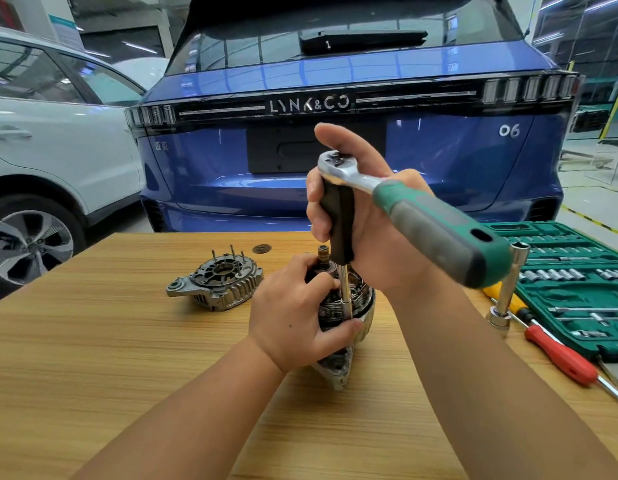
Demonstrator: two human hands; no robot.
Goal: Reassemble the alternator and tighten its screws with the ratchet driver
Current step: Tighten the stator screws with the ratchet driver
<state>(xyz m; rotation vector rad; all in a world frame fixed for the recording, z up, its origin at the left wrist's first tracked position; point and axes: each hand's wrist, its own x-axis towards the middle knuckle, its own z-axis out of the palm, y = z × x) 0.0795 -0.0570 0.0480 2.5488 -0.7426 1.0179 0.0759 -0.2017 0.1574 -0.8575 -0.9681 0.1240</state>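
The alternator body (364, 306) stands on the wooden table (93, 341), its rotor shaft (323, 258) pointing up. My left hand (293, 317) grips the alternator around its near side. My right hand (366, 216) holds the black extension grip under the ratchet driver (421, 216), whose green and grey handle points toward me and to the right. The chrome extension and socket (345, 296) run down onto the alternator's top edge. The alternator's rear cover (217, 280), with several studs sticking up, lies apart on the table to the left.
An open green socket set case (577, 282) lies at the right. Beside it are a chrome T-shaped wrench (508, 289), a red-handled screwdriver (560, 355) and a yellow-handled one (497, 294). A blue car (335, 133) stands behind the table, a white car (41, 150) left.
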